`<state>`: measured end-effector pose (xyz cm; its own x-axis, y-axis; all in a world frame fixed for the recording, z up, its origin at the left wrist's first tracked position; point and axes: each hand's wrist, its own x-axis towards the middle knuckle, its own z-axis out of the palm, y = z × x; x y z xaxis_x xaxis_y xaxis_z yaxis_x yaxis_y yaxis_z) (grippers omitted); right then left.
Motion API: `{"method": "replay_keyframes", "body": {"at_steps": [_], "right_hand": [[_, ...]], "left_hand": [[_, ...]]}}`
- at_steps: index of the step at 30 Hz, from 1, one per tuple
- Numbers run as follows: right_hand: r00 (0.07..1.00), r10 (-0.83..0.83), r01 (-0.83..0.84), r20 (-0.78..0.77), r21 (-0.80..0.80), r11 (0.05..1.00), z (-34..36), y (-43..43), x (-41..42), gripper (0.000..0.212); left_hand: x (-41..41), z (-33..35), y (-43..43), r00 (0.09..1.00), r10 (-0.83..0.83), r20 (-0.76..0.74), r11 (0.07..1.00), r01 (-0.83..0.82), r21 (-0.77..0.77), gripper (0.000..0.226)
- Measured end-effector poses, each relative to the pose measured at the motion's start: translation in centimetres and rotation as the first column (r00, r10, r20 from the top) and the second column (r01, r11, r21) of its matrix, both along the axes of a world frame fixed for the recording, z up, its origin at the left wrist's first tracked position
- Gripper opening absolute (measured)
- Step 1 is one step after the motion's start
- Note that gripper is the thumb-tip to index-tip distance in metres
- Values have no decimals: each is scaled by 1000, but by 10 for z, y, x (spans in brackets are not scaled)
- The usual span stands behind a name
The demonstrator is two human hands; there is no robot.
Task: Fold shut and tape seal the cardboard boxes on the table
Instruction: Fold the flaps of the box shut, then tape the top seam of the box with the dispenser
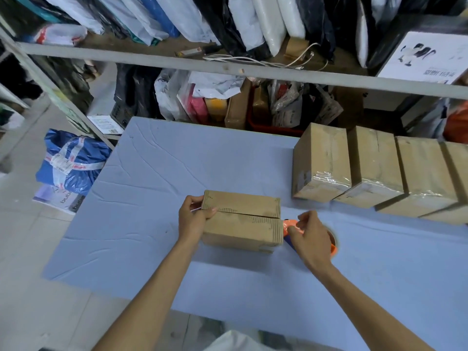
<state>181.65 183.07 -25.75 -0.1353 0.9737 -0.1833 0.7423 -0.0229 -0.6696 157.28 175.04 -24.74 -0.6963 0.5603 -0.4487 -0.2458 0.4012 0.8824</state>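
Note:
A small cardboard box lies on the blue table, its two top flaps folded shut with an open seam between them. My left hand grips the box's left end, thumb on top near the seam. My right hand holds an orange tape dispenser right beside the box's right end; the tape roll is mostly hidden under the hand. A row of several taped cardboard boxes stands at the table's right rear.
A metal shelf stuffed with plastic-wrapped parcels runs behind the table, with bags and cartons beneath it. A blue bag and a white box lie on the floor at left. The table's left and near parts are bare cloth.

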Motion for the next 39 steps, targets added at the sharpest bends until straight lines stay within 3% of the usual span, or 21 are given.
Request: {"method": "replay_keyframes", "body": {"at_steps": [4, 8, 11, 17, 20, 22, 25, 27, 31, 39], "right_hand": [[909, 154, -159, 387, -19, 987, -32, -14, 21, 47], [902, 87, -37, 423, -127, 991, -46, -13, 26, 51], [827, 177, -106, 534, -161, 981, -52, -10, 31, 57], [880, 212, -191, 426, -92, 977, -24, 7, 40, 38], [911, 227, -176, 344, -172, 969, 1, 26, 48, 39], [911, 282, -214, 302, -239, 947, 24, 41, 54, 29], [943, 317, -282, 100, -261, 923, 62, 50, 60, 19], [950, 311, -297, 25, -225, 928, 90, 48, 59, 26], [903, 396, -386, 167, -90, 918, 137, 42, 42, 52], [719, 650, -636, 244, -146, 758, 143, 31, -11, 42]], "left_hand": [[4, -3, 0, 1000, 12, -5, 999, -11, 44, 28], [1, -7, -1, 998, 35, 49, 998, -37, 50, 31], [0, -6, -2, 997, 35, 63, 998, -39, 54, 30], [-6, -7, -1, 1000, -8, 15, 1000, 8, 16, 30], [-9, -5, -1, 999, -41, 10, 999, 41, -16, 30], [-9, -1, 0, 998, -63, 2, 997, 63, -36, 29], [-6, 2, 0, 996, -85, -5, 996, 85, -40, 29], [-2, 4, -1, 995, -98, -1, 995, 98, -29, 29], [18, 6, 3, 988, -155, -5, 987, 155, -38, 31], [55, 9, 19, 975, -213, -61, 976, 209, -57, 28]]}}
